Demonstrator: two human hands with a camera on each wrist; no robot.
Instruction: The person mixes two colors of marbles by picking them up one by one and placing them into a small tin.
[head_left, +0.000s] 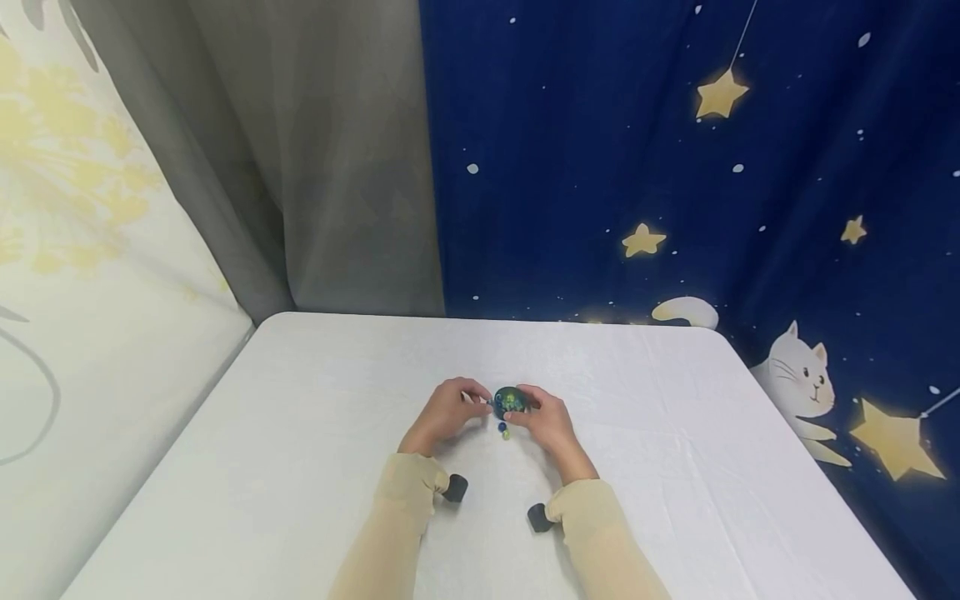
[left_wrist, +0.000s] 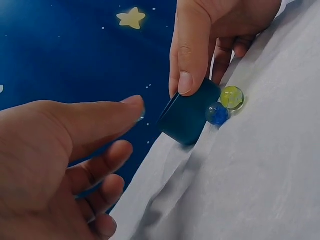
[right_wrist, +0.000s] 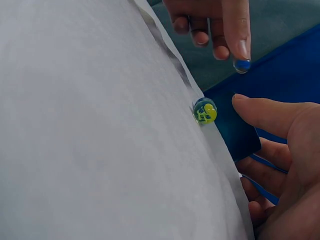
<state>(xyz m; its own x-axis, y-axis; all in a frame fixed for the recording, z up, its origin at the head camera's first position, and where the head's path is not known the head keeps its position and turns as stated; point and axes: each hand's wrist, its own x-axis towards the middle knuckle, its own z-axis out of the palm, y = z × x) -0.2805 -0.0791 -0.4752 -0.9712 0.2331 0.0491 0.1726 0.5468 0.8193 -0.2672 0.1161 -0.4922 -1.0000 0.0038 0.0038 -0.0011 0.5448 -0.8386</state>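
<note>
My right hand grips a small dark teal cup on the white table, its thumb on the near side and the other fingers behind. From above, several green and blue marbles show inside the cup. At the cup's left, my left hand pinches a clear marble with blue in it between thumb and fingertip, beside the rim. Two loose marbles lie on the cloth just in front of the cup: a blue one and a yellow-green one, close together.
A white cloth covers the table. Black wrist mounts stick inward from both cream sleeves. Behind the table hang a grey curtain and a dark blue curtain with stars and a white cat.
</note>
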